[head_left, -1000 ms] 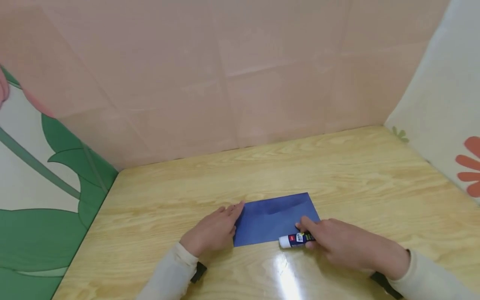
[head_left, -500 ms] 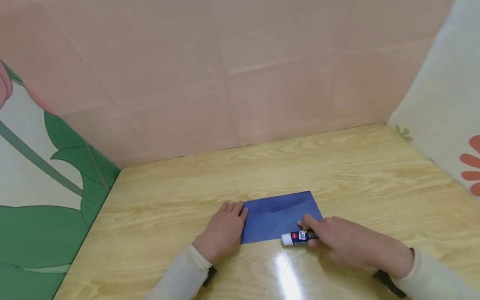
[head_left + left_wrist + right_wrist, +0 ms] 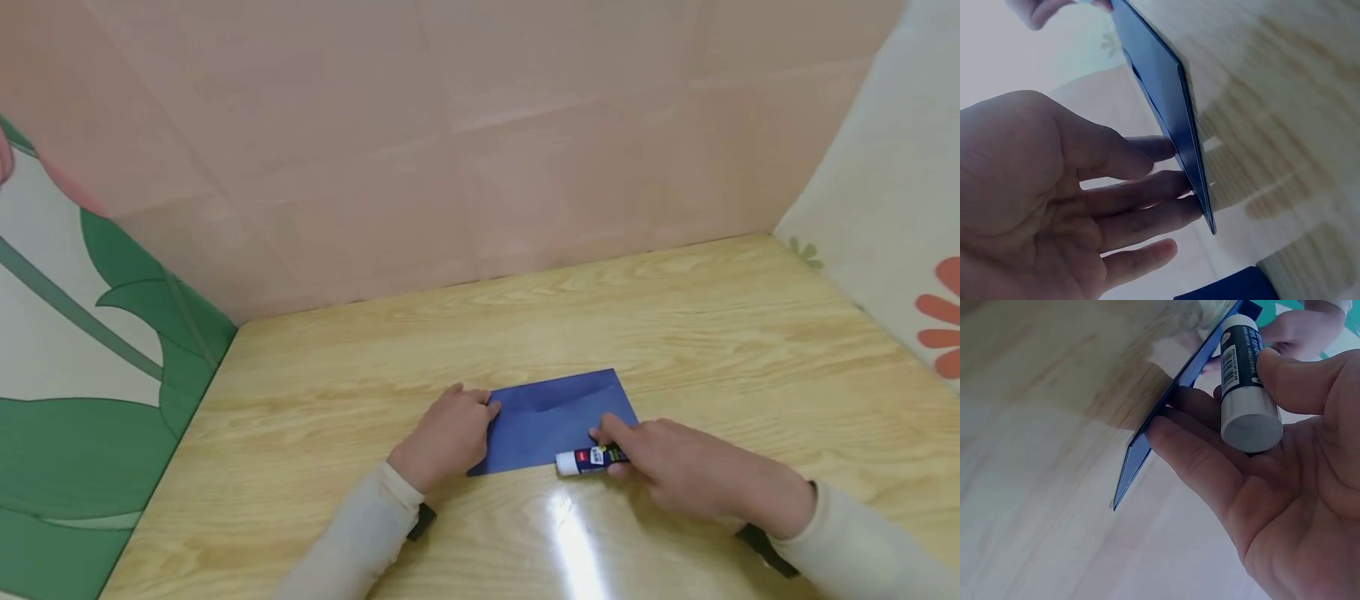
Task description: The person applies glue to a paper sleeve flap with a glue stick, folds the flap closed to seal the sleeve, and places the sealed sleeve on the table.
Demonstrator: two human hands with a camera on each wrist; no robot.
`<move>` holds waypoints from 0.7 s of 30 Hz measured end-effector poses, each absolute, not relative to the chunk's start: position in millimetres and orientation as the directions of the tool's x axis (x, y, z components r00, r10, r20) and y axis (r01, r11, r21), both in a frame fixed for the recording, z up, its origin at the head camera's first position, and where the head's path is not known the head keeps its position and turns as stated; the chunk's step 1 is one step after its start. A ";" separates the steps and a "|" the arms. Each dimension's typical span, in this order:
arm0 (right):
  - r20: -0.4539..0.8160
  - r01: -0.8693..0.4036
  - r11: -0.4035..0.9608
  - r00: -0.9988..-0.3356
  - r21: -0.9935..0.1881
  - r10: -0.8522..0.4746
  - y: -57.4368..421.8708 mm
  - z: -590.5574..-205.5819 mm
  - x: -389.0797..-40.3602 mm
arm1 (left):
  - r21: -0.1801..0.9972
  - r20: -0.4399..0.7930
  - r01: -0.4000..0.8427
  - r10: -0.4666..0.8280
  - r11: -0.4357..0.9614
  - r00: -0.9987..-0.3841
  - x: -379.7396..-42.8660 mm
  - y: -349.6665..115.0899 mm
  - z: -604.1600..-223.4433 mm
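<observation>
A blue folded paper (image 3: 551,421), shaped like an envelope, lies on the wood-grain table (image 3: 360,367). My left hand (image 3: 447,433) is at its left edge; in the left wrist view the fingertips (image 3: 1179,206) touch that edge with the fingers loosely bent. My right hand (image 3: 686,467) holds a glue stick (image 3: 588,459) between thumb and fingers, its white end pointing left over the paper's near edge. The right wrist view shows the glue stick (image 3: 1242,375) lying across the fingers under the thumb, while other fingertips touch the paper's right end (image 3: 1135,462).
A pinkish covering (image 3: 450,167) hangs behind the table. Panels with a green leaf print (image 3: 187,358) on the left and an orange flower print (image 3: 941,321) on the right flank it. A dark band (image 3: 768,550) shows under the right wrist.
My left hand's fingers have shifted along the paper's left edge and the wrist has turned, moving slightly right. The right hand keeps its grip on the glue stick. The view has tilted slightly.
</observation>
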State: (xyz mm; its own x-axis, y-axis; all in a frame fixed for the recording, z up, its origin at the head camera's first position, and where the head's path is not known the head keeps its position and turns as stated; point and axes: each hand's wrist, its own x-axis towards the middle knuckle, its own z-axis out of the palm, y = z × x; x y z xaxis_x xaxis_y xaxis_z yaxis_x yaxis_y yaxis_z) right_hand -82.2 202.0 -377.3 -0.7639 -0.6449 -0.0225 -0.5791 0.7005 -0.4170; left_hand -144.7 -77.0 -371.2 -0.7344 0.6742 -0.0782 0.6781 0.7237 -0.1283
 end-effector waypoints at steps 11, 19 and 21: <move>-0.029 -0.575 0.724 -0.775 -0.380 -0.631 201.7 -376.3 -81.4 | -0.183 -0.171 0.619 0.595 0.764 -0.785 -136.3 -66.2 -373.7; -0.029 -0.575 0.717 -0.772 -0.394 -0.635 200.0 -377.7 -81.4 | -0.147 -0.201 0.600 0.570 0.786 -0.796 -130.0 -65.8 -374.4; -0.021 -0.582 0.710 -0.768 -0.396 -0.640 199.8 -377.7 -81.1 | -0.179 -0.175 0.621 0.596 0.763 -0.783 -122.5 -67.3 -371.9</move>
